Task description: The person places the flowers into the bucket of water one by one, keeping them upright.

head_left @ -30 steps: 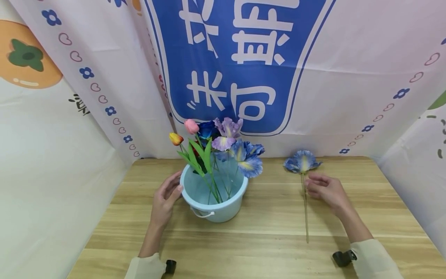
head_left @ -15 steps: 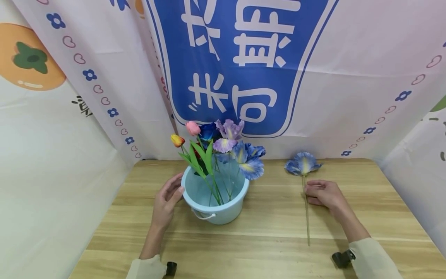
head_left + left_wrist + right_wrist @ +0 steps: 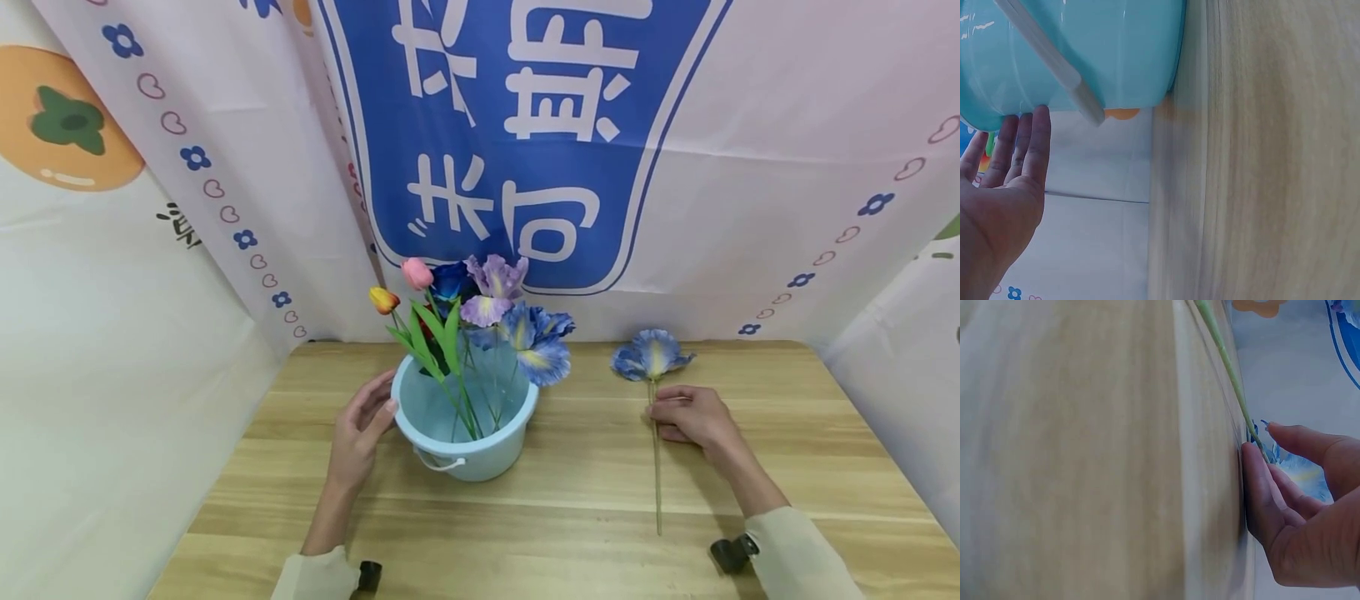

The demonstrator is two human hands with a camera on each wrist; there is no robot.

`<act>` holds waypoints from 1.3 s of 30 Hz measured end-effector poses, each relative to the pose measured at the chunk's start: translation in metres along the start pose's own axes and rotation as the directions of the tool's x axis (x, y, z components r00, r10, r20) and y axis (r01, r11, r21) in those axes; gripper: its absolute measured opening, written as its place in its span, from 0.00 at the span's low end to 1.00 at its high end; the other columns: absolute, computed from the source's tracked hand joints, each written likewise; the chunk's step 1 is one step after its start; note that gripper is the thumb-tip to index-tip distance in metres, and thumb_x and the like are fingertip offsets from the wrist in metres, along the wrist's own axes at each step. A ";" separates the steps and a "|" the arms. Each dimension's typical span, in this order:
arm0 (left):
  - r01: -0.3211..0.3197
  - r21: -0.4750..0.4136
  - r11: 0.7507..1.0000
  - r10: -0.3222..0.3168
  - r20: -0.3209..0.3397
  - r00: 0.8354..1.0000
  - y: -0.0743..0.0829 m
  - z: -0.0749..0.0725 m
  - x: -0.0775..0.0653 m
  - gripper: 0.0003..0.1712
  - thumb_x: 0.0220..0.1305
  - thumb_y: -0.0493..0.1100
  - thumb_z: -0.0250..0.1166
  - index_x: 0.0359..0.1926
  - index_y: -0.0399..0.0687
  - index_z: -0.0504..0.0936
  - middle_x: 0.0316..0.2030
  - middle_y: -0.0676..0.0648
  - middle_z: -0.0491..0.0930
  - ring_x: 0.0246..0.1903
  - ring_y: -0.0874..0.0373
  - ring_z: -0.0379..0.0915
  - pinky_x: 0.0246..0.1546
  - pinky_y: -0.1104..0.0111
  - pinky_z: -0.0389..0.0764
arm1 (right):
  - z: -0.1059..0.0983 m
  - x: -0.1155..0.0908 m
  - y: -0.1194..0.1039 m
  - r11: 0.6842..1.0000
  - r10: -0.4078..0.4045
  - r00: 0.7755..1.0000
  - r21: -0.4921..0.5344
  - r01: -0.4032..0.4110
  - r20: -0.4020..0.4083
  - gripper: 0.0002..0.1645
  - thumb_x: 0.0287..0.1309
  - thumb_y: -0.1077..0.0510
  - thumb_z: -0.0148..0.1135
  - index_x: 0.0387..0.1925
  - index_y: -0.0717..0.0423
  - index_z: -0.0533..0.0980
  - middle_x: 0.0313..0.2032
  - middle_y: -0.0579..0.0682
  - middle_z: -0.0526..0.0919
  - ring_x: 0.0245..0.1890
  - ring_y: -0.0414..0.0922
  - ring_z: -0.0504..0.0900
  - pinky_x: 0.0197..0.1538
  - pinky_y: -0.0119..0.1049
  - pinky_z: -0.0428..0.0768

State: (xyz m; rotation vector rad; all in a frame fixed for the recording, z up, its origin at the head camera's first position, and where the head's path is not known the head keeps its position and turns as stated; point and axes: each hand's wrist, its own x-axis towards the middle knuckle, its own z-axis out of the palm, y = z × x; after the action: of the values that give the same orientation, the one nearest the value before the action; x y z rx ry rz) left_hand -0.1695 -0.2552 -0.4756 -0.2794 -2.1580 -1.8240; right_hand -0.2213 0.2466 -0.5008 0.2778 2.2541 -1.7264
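My left hand (image 3: 358, 433) rests against the left side of a light blue bucket (image 3: 480, 462), fingertips at its wall just below the rim. In the left wrist view those fingers (image 3: 1036, 144) are extended. Several artificial flowers stand in the bucket: a pink tulip (image 3: 417, 273), a yellow-orange tulip (image 3: 384, 300), a dark blue rose (image 3: 452, 282), a purple iris (image 3: 491, 287) and a blue iris (image 3: 542, 346). Another blue iris (image 3: 655, 354) lies on the table at right. My right hand (image 3: 697, 417) pinches its stem (image 3: 1229, 369) below the bloom, thumb and fingers on either side.
The wooden table (image 3: 570, 517) ends at the back against a printed curtain (image 3: 720, 233). Curtains also hang at the left and right. A white handle (image 3: 442, 462) hangs on the bucket's front.
My right hand has moved down the loose iris's stem and closed its fingers around it. The stem's lower end has shifted slightly left and nearer. My left hand stays at the bucket.
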 end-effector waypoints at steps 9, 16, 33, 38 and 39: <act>0.002 -0.010 1.000 -0.002 0.005 1.000 0.000 -0.001 0.001 0.26 0.79 0.33 0.59 0.74 0.34 0.73 0.57 0.59 0.83 0.55 0.67 0.84 0.52 0.70 0.91 | 0.008 0.001 -0.002 1.000 -0.007 1.000 0.009 0.007 0.002 0.33 0.69 0.62 0.70 0.69 0.74 0.70 0.41 0.45 0.91 0.38 0.36 0.90 0.43 0.35 0.94; 0.007 -0.013 1.000 -0.007 0.006 1.000 0.002 0.001 0.000 0.26 0.78 0.33 0.59 0.74 0.34 0.72 0.61 0.41 0.82 0.55 0.66 0.84 0.51 0.69 0.92 | 0.010 -0.001 -0.003 0.999 -0.021 1.000 0.040 0.021 0.014 0.35 0.71 0.63 0.68 0.72 0.73 0.68 0.47 0.50 0.91 0.39 0.37 0.91 0.43 0.36 0.94; 0.017 -0.004 1.000 -0.017 0.005 1.000 0.001 0.000 0.000 0.26 0.79 0.34 0.59 0.74 0.36 0.72 0.58 0.55 0.83 0.55 0.68 0.84 0.52 0.71 0.91 | 0.016 -0.039 -0.055 0.970 -0.229 0.971 0.064 0.233 -0.070 0.31 0.74 0.61 0.65 0.72 0.70 0.70 0.50 0.47 0.86 0.45 0.33 0.88 0.52 0.36 0.93; 0.019 0.011 1.000 -0.019 0.002 1.000 0.003 0.000 0.000 0.26 0.79 0.34 0.59 0.74 0.36 0.73 0.62 0.40 0.82 0.55 0.69 0.83 0.53 0.72 0.90 | 0.021 -0.050 -0.075 0.948 -0.306 0.947 0.067 0.312 -0.094 0.31 0.73 0.61 0.67 0.70 0.70 0.71 0.47 0.43 0.86 0.46 0.33 0.89 0.51 0.36 0.93; 0.015 0.012 1.000 -0.015 0.002 1.000 0.003 0.000 0.000 0.26 0.79 0.34 0.59 0.74 0.36 0.73 0.62 0.37 0.81 0.55 0.69 0.83 0.53 0.72 0.90 | 0.022 -0.052 -0.079 0.943 -0.321 0.942 0.065 0.328 -0.099 0.30 0.73 0.61 0.67 0.70 0.70 0.72 0.48 0.44 0.86 0.46 0.33 0.89 0.51 0.36 0.93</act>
State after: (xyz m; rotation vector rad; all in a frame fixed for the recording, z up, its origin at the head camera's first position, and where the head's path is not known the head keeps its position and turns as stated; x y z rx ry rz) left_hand -0.1681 -0.2548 -0.4727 -0.2624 -2.1777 -1.8189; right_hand -0.1956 0.2054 -0.4166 -0.0060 2.4047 -2.0056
